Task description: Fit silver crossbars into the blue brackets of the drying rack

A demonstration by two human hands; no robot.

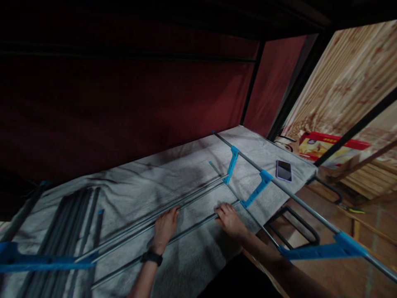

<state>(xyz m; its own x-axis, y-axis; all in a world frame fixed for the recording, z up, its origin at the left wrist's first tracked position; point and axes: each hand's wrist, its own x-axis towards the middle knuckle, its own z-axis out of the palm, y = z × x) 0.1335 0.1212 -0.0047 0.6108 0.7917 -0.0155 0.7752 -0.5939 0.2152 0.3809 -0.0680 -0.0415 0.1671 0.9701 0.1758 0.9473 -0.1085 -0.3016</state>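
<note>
Beyond grey cloth [149, 182] sits a red-edged box [318, 145], contents hidden; left hand [166, 225] and right hand [230, 220] curl round metal tubes [195, 227]

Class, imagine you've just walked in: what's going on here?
A person is handling the rods of a frame with blue brackets. The left hand is at the middle rod; the right hand curls over the front rod, near a blue bracket. Grey tubes lie to the left on a cloth, and a phone to the right.
</note>
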